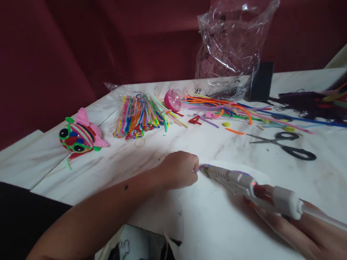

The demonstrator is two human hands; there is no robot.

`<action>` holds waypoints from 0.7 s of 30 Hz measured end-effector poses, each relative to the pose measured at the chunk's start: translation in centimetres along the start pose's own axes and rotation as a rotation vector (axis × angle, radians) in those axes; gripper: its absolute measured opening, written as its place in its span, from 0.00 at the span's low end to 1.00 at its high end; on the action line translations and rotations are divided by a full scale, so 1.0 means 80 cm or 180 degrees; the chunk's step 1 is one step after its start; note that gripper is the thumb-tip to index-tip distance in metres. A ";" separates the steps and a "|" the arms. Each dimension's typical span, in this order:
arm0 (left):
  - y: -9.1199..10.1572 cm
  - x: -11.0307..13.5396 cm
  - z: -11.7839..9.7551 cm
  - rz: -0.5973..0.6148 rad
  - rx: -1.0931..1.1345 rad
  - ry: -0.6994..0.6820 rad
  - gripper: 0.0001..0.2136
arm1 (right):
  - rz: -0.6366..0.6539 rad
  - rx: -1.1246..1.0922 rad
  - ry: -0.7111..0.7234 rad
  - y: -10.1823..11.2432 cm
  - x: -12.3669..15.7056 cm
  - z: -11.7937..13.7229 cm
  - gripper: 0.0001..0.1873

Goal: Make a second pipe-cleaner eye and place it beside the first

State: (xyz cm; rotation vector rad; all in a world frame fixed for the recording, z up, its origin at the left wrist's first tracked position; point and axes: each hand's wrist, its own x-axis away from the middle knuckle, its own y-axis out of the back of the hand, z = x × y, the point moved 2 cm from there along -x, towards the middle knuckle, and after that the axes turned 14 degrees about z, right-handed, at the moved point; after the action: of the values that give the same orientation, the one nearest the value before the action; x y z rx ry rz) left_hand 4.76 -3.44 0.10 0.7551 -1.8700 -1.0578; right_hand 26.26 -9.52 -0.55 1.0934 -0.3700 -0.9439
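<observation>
My right hand (pixel 297 228) is wrapped round a white hot glue gun (pixel 241 182) with a small red light lit on its body. A clear glue stick (pixel 333 216) runs out of its back end. The gun's nozzle points left, close to the fingertips of my left hand (pixel 182 169). That hand is closed in a pinch, and only a tiny purplish bit shows at its fingertips; the rest is hidden. Under both hands lies a white sheet (pixel 215 229). Black-handled scissors (pixel 280 141) lie partly open beyond the glue gun.
Several coloured pipe cleaners (pixel 140 116) fill a clear bag at the back, and loose ones (pixel 219 103) spread rightward. A fish-like craft figure (pixel 79 133) stands at left. A clear plastic bag (pixel 233 44), a pink ball (pixel 173 100) and a dark block (pixel 261 81) are behind.
</observation>
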 end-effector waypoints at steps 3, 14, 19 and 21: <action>0.001 0.001 -0.001 0.0017 0.0132 0.0010 0.09 | 0.0010 0.0037 -0.0043 0.001 -0.001 0.000 0.21; -0.006 -0.001 -0.001 -0.0213 -0.0034 -0.0053 0.09 | 0.0017 -0.0015 -0.0065 0.004 0.001 0.001 0.20; -0.008 -0.004 0.001 -0.0261 0.0003 -0.0039 0.09 | 0.0097 0.0101 -0.0211 0.006 0.014 -0.018 0.20; -0.009 -0.005 0.002 -0.0223 0.0038 -0.0002 0.09 | 0.0031 0.0091 -0.0189 0.013 0.020 -0.030 0.18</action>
State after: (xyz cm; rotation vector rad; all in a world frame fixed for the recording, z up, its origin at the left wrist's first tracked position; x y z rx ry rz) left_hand 4.85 -3.41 -0.72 0.8325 -1.8636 -1.0917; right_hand 29.27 -9.23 -0.96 1.0905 -0.4383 -0.9665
